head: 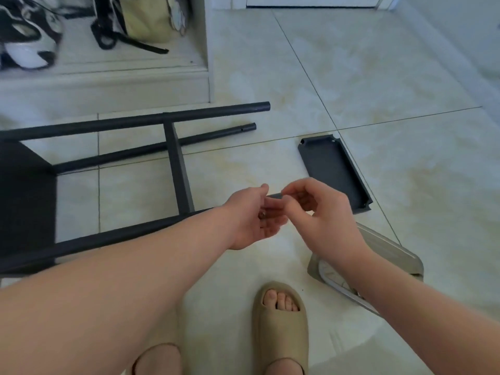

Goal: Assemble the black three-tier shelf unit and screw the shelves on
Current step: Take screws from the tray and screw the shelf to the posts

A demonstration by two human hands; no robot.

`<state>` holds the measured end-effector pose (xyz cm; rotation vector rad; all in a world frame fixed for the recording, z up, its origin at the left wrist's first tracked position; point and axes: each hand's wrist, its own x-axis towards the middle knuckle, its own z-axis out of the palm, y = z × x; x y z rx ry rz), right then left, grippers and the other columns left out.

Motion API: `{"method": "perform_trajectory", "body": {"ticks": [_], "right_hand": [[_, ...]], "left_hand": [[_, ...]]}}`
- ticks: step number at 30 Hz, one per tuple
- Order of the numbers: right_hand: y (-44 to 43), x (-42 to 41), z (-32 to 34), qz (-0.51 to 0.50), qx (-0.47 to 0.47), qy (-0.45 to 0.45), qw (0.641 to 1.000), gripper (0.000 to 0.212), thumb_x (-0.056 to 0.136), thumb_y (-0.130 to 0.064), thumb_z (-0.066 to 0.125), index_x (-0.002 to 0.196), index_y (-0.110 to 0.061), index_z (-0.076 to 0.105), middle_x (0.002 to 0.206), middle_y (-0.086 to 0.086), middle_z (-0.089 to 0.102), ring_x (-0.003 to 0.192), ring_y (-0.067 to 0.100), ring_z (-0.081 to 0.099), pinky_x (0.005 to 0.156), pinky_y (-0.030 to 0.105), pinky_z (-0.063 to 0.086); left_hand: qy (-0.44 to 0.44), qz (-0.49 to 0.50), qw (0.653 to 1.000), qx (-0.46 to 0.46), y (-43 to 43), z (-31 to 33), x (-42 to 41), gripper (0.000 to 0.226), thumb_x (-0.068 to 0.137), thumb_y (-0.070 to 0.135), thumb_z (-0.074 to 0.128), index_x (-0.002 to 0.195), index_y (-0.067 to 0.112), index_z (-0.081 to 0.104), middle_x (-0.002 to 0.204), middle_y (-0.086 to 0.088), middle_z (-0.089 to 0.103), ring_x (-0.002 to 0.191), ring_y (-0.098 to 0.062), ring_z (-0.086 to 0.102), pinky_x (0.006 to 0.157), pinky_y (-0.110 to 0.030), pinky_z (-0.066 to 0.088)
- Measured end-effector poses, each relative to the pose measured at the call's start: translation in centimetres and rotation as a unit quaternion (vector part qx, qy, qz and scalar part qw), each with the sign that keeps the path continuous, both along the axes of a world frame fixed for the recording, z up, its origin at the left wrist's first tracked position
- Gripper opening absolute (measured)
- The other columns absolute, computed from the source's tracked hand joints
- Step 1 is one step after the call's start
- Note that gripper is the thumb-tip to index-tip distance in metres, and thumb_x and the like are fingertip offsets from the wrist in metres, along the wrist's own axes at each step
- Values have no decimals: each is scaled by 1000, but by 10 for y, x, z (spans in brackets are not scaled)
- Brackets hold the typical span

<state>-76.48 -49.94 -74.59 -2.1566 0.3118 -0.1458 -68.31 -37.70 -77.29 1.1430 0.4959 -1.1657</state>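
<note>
Over on the left of the tiled floor (130, 190), the black shelf frame (178, 163) lies tipped on its side. Its round matt tubes and flat crossbar stretch across the glossy pale tiles, presumably so the pole ends can be reached from a crouch. The nearest pole (121, 234) runs up toward the person's hands. The left hand (251, 220) is turned palm up, fingers loosely curled into a cup round a small dark fastener (262, 215), likely kept there ready. Beside it the right hand (324, 215) has its fingers bent, thumb and forefinger pinching at that pole's tip; whether a screw sits between them I cannot tell. Further right a loose shelf (332, 169), a shallow black tray with notched corners, waits rim up within reach. A ribbed grey metal thing (392, 253) lies under the right forearm.
</note>
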Motion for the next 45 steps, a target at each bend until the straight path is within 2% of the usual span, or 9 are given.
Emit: {"method": "perform_trajectory", "body": {"ticks": [4,9,12,17,22,25,28,34,45], "right_hand": [[28,35,-11,49,-18,5,999,10,93,-14,61,94,-22,67,85,-14,67,83,1,62,70,9,46],[67,73,-47,193,-117,82,971,21,96,-30,61,116,-22,60,105,-9,63,97,6,60,84,25,51],[87,82,-64,296,-187,122,929,37,96,-41,61,127,-23,53,116,-8,59,105,13,56,91,32,49],[95,91,-78,343,-227,161,897,60,88,-53,70,135,-27,45,112,-13,52,95,10,47,85,28,41],[96,102,-91,328,-205,177,905,50,88,-50,72,126,-26,48,102,-14,58,89,13,54,72,27,42],[92,104,-98,324,-199,161,911,67,86,-53,72,139,-27,41,123,-11,56,111,16,53,94,35,46],[91,108,-101,345,-227,120,903,92,83,-55,71,156,-29,22,156,-5,31,139,20,32,114,42,34],[95,126,-106,442,-311,93,836,107,79,-66,51,162,-28,-5,167,-10,-22,154,12,-16,126,46,6],[102,107,-116,472,-327,56,817,104,84,-65,40,161,-13,-8,167,-2,-22,152,10,-23,127,45,-2]], "left_hand": [[-17,23,999,34,51,-11,19,26,99,8,43,92,2,67,77,-10,68,60,-16,63,51,-24,49],[-110,72,989,74,112,-16,50,41,86,-14,28,98,1,65,87,-11,70,59,-13,69,51,-21,53],[-192,64,968,147,148,-19,66,42,92,-14,29,101,6,65,99,-12,73,74,-12,75,60,-22,57],[-224,59,952,199,176,-51,68,40,100,-11,37,136,0,51,117,-19,66,99,-24,71,71,-25,60],[-241,-74,942,222,167,-74,75,30,98,-5,46,115,8,68,98,-7,75,84,-15,74,63,-22,57],[-270,-221,905,243,157,-80,83,28,93,-2,50,103,10,73,98,-11,74,92,-25,70,69,-27,56],[-276,-304,870,272,153,-82,86,24,88,2,50,99,7,70,100,-18,68,96,-36,62,78,-38,49],[-260,-321,880,233,157,-90,88,21,86,-2,49,95,4,67,99,-24,67,86,-31,58,76,-39,45],[-243,-344,889,183,168,-100,72,28,89,-2,53,113,2,67,108,-18,71,97,-35,66,89,-44,53]]}}
